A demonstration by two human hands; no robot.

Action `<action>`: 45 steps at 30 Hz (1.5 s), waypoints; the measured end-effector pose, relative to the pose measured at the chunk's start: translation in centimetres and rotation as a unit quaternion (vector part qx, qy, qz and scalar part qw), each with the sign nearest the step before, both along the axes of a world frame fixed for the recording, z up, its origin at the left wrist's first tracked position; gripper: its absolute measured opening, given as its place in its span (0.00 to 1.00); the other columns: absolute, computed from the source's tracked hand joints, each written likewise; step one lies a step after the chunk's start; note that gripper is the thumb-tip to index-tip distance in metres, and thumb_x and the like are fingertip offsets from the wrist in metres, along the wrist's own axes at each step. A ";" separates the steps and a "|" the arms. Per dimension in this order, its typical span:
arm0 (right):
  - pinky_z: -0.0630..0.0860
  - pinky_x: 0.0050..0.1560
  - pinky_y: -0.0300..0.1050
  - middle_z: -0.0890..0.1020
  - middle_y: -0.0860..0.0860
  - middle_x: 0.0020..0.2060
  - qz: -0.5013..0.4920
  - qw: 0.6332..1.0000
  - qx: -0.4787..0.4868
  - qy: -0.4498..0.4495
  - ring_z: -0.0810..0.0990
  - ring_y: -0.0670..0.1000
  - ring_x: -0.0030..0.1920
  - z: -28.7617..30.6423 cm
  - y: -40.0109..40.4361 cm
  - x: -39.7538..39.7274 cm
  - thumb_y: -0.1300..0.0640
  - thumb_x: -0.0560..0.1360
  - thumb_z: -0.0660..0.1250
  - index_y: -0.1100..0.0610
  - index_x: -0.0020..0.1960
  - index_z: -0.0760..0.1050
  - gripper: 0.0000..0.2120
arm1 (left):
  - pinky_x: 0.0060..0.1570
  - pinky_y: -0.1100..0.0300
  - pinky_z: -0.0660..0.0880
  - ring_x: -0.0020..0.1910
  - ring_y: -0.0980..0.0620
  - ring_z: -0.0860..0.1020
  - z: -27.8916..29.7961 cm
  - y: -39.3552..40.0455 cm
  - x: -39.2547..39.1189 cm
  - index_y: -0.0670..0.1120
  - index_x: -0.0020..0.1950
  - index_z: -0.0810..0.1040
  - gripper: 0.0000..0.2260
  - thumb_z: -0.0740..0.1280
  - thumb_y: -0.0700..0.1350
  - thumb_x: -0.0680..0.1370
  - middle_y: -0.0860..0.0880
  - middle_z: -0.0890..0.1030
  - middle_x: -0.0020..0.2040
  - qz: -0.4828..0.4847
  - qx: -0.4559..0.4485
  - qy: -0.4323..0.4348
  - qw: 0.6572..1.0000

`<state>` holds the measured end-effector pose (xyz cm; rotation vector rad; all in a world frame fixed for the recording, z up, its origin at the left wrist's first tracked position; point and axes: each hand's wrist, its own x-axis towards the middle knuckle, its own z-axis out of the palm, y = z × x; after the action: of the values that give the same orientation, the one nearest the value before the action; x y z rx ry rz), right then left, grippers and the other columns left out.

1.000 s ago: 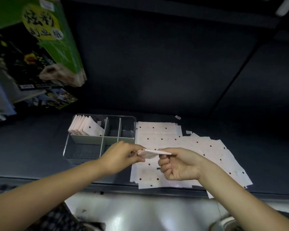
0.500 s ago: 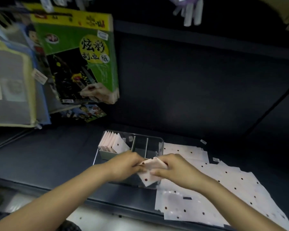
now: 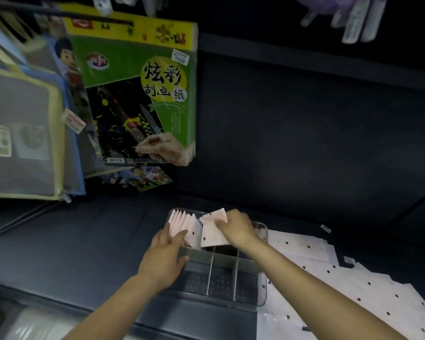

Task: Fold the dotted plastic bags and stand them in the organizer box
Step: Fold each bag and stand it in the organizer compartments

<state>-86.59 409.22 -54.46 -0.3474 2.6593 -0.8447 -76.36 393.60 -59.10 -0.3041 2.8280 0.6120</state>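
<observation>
Standing upright in the right hand (image 3: 238, 229), folded bag (image 3: 212, 231) enters organizer box (image 3: 261, 285).

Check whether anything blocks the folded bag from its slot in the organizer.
Nothing visible does. The right hand holds the folded bag over the organizer, beside the standing bags, which the left hand presses aside.

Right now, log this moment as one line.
right hand: lowering folded bag into organizer box | left hand: steadying standing bags
</observation>
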 end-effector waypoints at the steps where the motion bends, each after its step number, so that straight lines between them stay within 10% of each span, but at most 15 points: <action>1: 0.73 0.39 0.44 0.82 0.57 0.50 -0.003 1.000 0.021 0.007 0.80 0.56 0.47 -0.6 -1.0 -0.3 0.57 0.78 0.58 0.61 0.52 0.78 0.12 | 0.73 0.49 0.58 0.76 0.43 0.45 -0.5 -0.1 0.1 0.55 0.77 0.51 0.28 0.61 0.52 0.80 0.43 0.42 0.78 0.005 0.012 -0.013 1.000; 8: 0.74 0.46 0.45 0.79 0.58 0.57 -0.022 0.987 0.158 -0.029 0.79 0.57 0.55 -4.1 -5.5 -1.6 0.57 0.80 0.57 0.61 0.59 0.75 0.13 | 0.70 0.52 0.61 0.76 0.43 0.51 -2.0 -0.8 0.3 0.54 0.77 0.48 0.30 0.61 0.49 0.80 0.46 0.42 0.78 0.038 0.082 -0.019 0.996; 12: 0.77 0.58 0.50 0.77 0.59 0.57 -0.151 0.934 -0.110 -0.303 0.78 0.58 0.58 -4.4 -6.8 -1.7 0.44 0.81 0.53 0.59 0.60 0.72 0.21 | 0.70 0.53 0.62 0.75 0.44 0.51 -2.1 -0.9 0.4 0.57 0.77 0.47 0.30 0.61 0.49 0.80 0.50 0.42 0.78 0.034 0.104 -0.007 0.994; 15: 0.79 0.50 0.46 0.78 0.55 0.46 -0.187 0.865 -0.230 -0.405 0.79 0.53 0.48 -4.3 -6.7 -1.7 0.43 0.81 0.53 0.56 0.51 0.71 0.17 | 0.69 0.54 0.62 0.75 0.44 0.51 -2.2 -0.9 0.3 0.58 0.77 0.45 0.31 0.61 0.48 0.80 0.49 0.42 0.78 0.036 0.107 -0.001 0.994; 19: 0.76 0.59 0.47 0.78 0.59 0.60 -0.142 0.887 -0.224 -0.378 0.78 0.56 0.59 -5.5 -6.6 -1.5 0.50 0.81 0.56 0.61 0.65 0.69 0.18 | 0.68 0.52 0.64 0.75 0.43 0.51 -2.3 -1.1 0.3 0.58 0.77 0.46 0.31 0.60 0.49 0.80 0.46 0.41 0.78 0.040 0.100 -0.013 0.994; 25: 0.76 0.59 0.48 0.77 0.56 0.44 -0.067 0.937 -0.185 -0.289 0.77 0.53 0.46 -6.1 -6.5 -0.8 0.56 0.81 0.58 0.66 0.61 0.73 0.15 | 0.71 0.46 0.60 0.76 0.39 0.47 -1.4 -0.5 0.0 0.58 0.77 0.48 0.29 0.60 0.50 0.81 0.40 0.38 0.77 0.071 0.038 -0.031 0.996; 29: 0.76 0.59 0.56 0.81 0.59 0.49 -0.020 0.986 -0.079 -0.143 0.80 0.58 0.53 -4.8 -5.3 -0.3 0.58 0.78 0.60 0.64 0.52 0.78 0.12 | 0.74 0.46 0.47 0.77 0.43 0.44 0.1 1.2 -0.5 0.52 0.76 0.52 0.27 0.59 0.48 0.80 0.44 0.41 0.78 0.068 -0.040 0.074 0.994; 35: 0.79 0.46 0.44 0.83 0.56 0.44 0.001 0.983 -0.173 -0.059 0.81 0.53 0.42 -2.1 5.7 1.1 0.62 0.77 0.64 0.61 0.51 0.81 0.08 | 0.74 0.56 0.50 0.77 0.47 0.51 1.4 7.6 -1.1 0.47 0.73 0.64 0.22 0.62 0.43 0.79 0.46 0.53 0.78 -0.100 0.001 0.214 0.972; 40: 0.72 0.57 0.38 0.81 0.52 0.56 -0.006 1.000 -0.013 -0.010 0.79 0.52 0.57 -5.2 19.6 4.8 0.59 0.75 0.68 0.58 0.59 0.78 0.13 | 0.73 0.61 0.46 0.77 0.52 0.51 -0.3 15.0 -0.3 0.49 0.72 0.65 0.20 0.61 0.46 0.80 0.50 0.57 0.77 -0.292 0.010 0.147 0.945; 45: 0.53 0.72 0.36 0.56 0.47 0.76 0.111 0.978 0.167 -0.052 0.56 0.47 0.75 -10.9 30.1 10.8 0.47 0.75 0.67 0.51 0.76 0.56 0.34 | 0.73 0.60 0.51 0.77 0.53 0.51 -4.0 20.6 2.4 0.49 0.75 0.61 0.23 0.61 0.47 0.80 0.51 0.53 0.78 -0.390 -0.008 -0.013 0.921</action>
<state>-75.80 439.28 -65.34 -0.4875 2.5432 -0.3315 -73.92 414.16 -63.07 0.7746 2.5988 0.3862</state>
